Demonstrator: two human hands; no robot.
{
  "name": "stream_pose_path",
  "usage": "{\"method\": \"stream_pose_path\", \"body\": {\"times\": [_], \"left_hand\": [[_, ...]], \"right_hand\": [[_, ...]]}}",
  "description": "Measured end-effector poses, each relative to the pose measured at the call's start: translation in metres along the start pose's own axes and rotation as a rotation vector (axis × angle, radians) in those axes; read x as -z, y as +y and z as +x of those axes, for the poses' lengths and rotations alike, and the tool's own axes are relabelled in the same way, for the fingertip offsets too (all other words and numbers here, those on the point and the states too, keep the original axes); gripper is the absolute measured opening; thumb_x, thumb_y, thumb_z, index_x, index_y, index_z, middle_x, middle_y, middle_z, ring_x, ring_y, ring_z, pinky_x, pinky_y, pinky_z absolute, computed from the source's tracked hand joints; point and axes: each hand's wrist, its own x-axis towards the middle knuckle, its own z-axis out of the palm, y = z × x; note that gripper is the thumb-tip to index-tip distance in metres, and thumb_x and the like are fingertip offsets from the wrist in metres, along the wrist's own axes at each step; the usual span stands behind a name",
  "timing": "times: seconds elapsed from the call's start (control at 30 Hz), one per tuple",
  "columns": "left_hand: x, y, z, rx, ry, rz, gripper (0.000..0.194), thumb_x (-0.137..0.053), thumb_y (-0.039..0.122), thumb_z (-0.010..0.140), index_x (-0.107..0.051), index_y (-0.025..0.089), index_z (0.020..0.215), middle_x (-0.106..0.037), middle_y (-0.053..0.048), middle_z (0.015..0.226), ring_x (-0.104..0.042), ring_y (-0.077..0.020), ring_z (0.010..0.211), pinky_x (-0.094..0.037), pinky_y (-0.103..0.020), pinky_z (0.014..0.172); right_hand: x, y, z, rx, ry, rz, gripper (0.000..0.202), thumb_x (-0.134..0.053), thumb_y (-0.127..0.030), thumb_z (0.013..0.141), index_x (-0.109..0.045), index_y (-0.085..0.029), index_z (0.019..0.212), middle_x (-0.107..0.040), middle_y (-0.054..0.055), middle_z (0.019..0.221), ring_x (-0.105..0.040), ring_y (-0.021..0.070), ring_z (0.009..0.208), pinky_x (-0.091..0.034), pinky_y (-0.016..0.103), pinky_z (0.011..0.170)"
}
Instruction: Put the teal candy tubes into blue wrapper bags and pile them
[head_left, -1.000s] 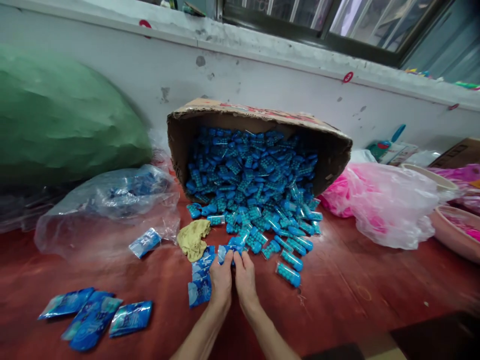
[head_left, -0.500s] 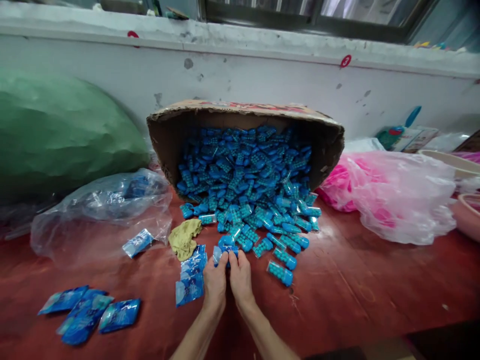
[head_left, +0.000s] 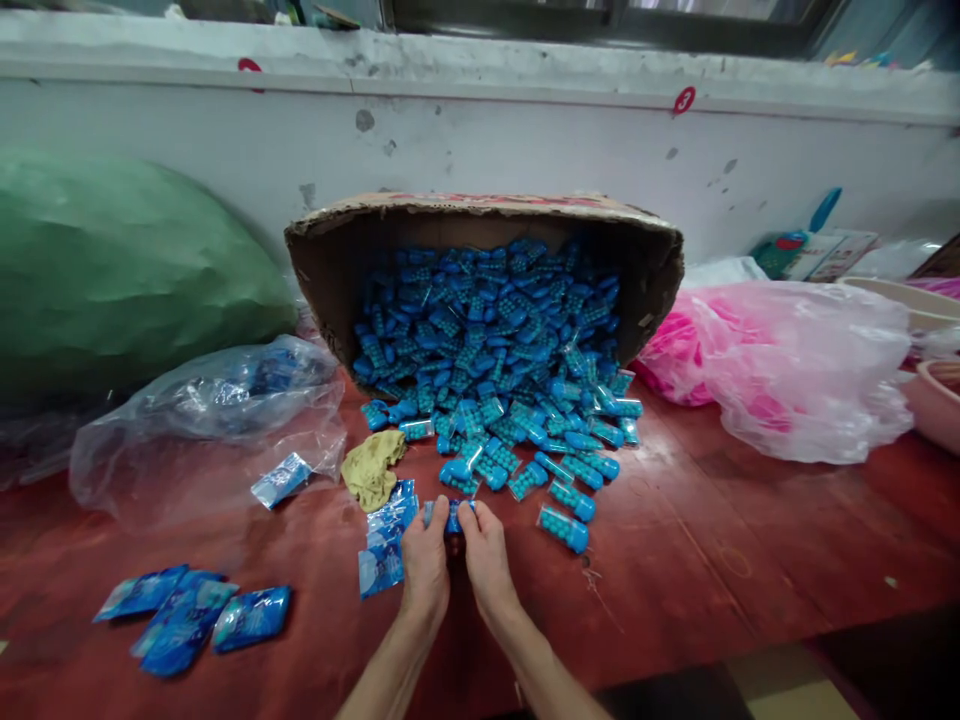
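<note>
Head view. Landmark: a brown cardboard box lying on its side, mouth toward the wearer. In front of its mouth, left hand and right hand pinch one small blue plastic packet between thumbs and fingers, one hand at each end; contents hidden by the grip.

Risks, my judgement: uneven pull could tear the thin film or let one end slip. Clear cylindrical bottles with blue caps slope out of the box mouth; a knock there could send loose ones rolling over the red table surface.

Counts: box, one. Bottles, too many and too overlapped to number. Crumpled yellow-green cloth, one, front-left of the box. Flat blue plastic packets just beside the left hand: overlapping, number unclear. Lone blue-and-white packet, one, farther left of the box. Filled blue shiny packets, far front-left: three or four, overlapped. Translucent pink-filled plastic bag, one, right of the box.
</note>
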Motion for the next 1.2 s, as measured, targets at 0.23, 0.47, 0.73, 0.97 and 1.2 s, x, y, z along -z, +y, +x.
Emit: {"method": "stream_pose_path", "body": {"times": [0.23, 0.47, 0.73, 0.97, 1.2], "left_hand": [[0.011, 0.008, -0.004, 0.145, -0.215, -0.024, 0.034, -0.069, 0.039, 0.055, -0.054, 0.014, 0.072, -0.054, 0.005, 0.050, -0.046, -0.0072, 0.041, -0.035, -0.020, 0.041], [0.018, 0.006, 0.002, 0.225, -0.125, -0.048, 0.032, -0.071, 0.036, 0.054, -0.050, 0.016, 0.068, -0.053, 0.006, 0.045, -0.046, -0.0079, 0.037, -0.033, -0.019, 0.038], [0.008, 0.010, -0.005, 0.230, -0.195, -0.121, 0.034, -0.074, 0.032, 0.052, -0.050, 0.015, 0.069, -0.055, 0.005, 0.049, -0.049, -0.0078, 0.041, -0.035, -0.019, 0.039], [0.011, 0.010, -0.005, 0.258, -0.196, -0.159, 0.032, -0.074, 0.032, 0.053, -0.050, 0.015, 0.067, -0.053, 0.005, 0.045, -0.047, -0.0075, 0.039, -0.034, -0.018, 0.037], [0.014, 0.020, -0.005, 0.315, -0.244, -0.206, 0.028, -0.071, 0.033, 0.060, -0.049, 0.017, 0.067, -0.053, 0.004, 0.044, -0.049, -0.0085, 0.040, -0.037, -0.018, 0.039]], "right_hand": [[0.008, 0.001, -0.002, -0.006, 0.002, -0.029, 0.027, -0.050, -0.040, 0.076, -0.041, -0.019, 0.061, -0.039, -0.008, 0.053, -0.038, 0.0080, 0.048, -0.033, 0.018, 0.043], [0.016, -0.046, 0.014, 0.195, -0.042, -0.181, 0.034, -0.050, -0.048, 0.076, -0.062, -0.016, 0.082, -0.060, 0.003, 0.081, -0.053, 0.0175, 0.080, -0.041, 0.028, 0.074], [0.013, -0.219, -0.016, 0.487, -0.509, 0.413, 0.057, -0.024, -0.068, 0.077, -0.047, -0.032, 0.115, -0.059, 0.004, 0.104, -0.060, 0.0195, 0.087, -0.049, 0.036, 0.071], [0.017, -0.160, -0.002, 0.308, -0.362, 0.407, 0.030, -0.042, -0.043, 0.085, -0.060, -0.020, 0.093, -0.059, 0.002, 0.080, -0.059, 0.0138, 0.070, -0.047, 0.029, 0.064], [0.036, -0.095, 0.013, 0.075, -0.059, 0.026, 0.031, -0.059, -0.039, 0.073, -0.056, -0.017, 0.094, -0.060, 0.002, 0.080, -0.056, 0.0142, 0.069, -0.042, 0.024, 0.059]]}}
